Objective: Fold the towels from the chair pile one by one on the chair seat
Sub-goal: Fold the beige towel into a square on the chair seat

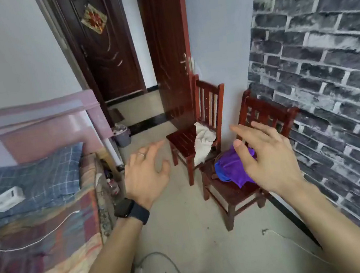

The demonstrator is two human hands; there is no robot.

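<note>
Showing both bare hands held out forward, palms down, arms nearly straight, before two small chairs.

Left hand (146, 175): grip wide open, fingers spread and almost straight, thumb out to the side, holding and touching nothing. It hangs over the pale tiled floor (189, 239), left of both chairs. A thin ring (141, 154) sits on one finger and a black wristwatch (131, 210) on the wrist.

Right hand (267, 158): grip open, fingers extended and slightly fanned, thumb pointing up and forward, nothing held. From this view it overlaps the right part of the towel pile; whether any finger touches the cloth cannot be told.

Task items: a crumpled purple towel (232, 168) lies heaped on the seat of the near chair (233, 196), dark red slatted wood, with a blue cloth (220, 173) showing at its left edge. Just behind stands the far chair (181, 138), of the same wood, its back to the white wall; an off-white cloth (203, 142) lies on the right part of its seat, one end hanging over the front edge.

Surroundings: a grey brick-pattern wall (327, 69) at right; a bed (39, 248) at left carrying a blue checked pillow (41, 179) with a white box (8, 198) on it; a dark brown panelled door (104, 49) beyond.
</note>
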